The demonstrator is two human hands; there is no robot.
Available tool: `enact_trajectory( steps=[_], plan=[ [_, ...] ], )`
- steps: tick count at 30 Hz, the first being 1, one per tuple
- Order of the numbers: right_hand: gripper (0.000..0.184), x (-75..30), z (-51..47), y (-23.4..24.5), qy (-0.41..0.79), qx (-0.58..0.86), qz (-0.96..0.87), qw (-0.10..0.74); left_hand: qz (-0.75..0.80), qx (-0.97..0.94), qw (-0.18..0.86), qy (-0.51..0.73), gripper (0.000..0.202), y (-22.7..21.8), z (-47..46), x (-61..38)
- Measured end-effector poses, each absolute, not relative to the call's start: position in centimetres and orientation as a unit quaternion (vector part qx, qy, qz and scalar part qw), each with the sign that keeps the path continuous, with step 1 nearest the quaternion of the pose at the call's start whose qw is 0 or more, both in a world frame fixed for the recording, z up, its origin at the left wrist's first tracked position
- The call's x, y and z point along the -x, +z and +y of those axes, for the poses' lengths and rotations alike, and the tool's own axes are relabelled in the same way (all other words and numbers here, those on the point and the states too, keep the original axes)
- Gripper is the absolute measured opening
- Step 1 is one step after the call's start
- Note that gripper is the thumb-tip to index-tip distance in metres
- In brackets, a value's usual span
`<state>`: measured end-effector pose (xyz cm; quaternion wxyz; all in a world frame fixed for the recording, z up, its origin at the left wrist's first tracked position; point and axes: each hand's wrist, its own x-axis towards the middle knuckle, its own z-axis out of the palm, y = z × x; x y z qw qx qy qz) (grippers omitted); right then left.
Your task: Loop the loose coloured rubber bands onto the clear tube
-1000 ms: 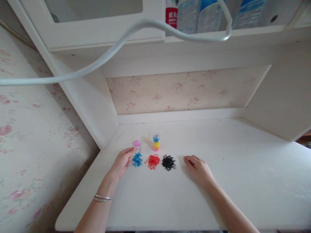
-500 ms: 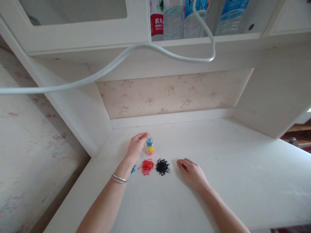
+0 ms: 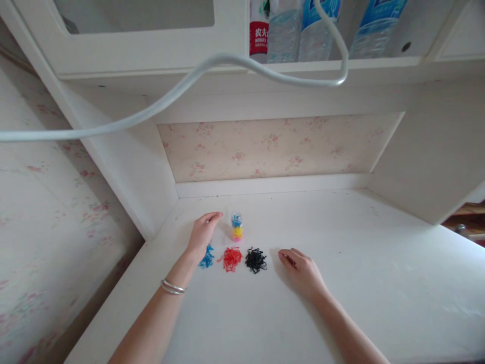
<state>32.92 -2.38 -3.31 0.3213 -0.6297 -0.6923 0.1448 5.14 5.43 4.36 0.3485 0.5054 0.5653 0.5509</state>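
Observation:
A small clear jar (image 3: 237, 227) stands upright on the white tabletop, layered with pink, yellow and blue bits. My left hand (image 3: 203, 233), with two silver bangles at the wrist, hovers left of the jar, apart from it. Its thumb and fingers are pressed together; anything between them is too small to see. Below this hand lies a pile of blue rubber bands (image 3: 206, 257), partly covered by it. Beside that are a red pile of bands (image 3: 231, 259) and a black one (image 3: 256, 260). Right of the black pile, my right hand (image 3: 301, 268) rests curled, its palm side hidden.
A white cable (image 3: 212, 60) hangs across the upper view in front of a cabinet (image 3: 151, 55). Plastic bottles (image 3: 284, 35) stand on its shelf. White side panels (image 3: 424, 146) and a flowered back wall (image 3: 273, 146) bound the tabletop (image 3: 341, 303).
My left hand has drawn back to the left from the jar's mouth, uncovering more of the blue pile. The right hand stays in place. The view has shifted slightly.

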Motion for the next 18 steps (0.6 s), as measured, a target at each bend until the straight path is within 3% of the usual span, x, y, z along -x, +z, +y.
enact_trajectory(
  steps=[5, 10, 15, 18],
  plan=[
    [0.038, -31.0, -2.7, -2.8, 0.143, 0.614, -0.699, 0.338, 0.602, -0.485, 0.381, 0.508, 0.041, 2.2, 2.9, -0.8],
    [0.034, -25.0, -3.4, -0.2, 0.146, 0.540, -0.788, 0.257, 0.631, -0.533, 0.348, 0.444, 0.037, 0.5, 1.7, 2.3],
    [0.024, -18.3, -2.5, 1.0, 0.096, 0.469, -0.862, 0.168, 0.669, -0.611, 0.245, 0.346, 0.038, -0.2, 2.1, 4.2],
    [0.020, -15.7, -1.5, 0.6, 0.059, 0.467, -0.873, 0.125, 0.647, -0.652, 0.260, 0.298, 0.037, -0.2, 1.9, 5.1]
  ],
)
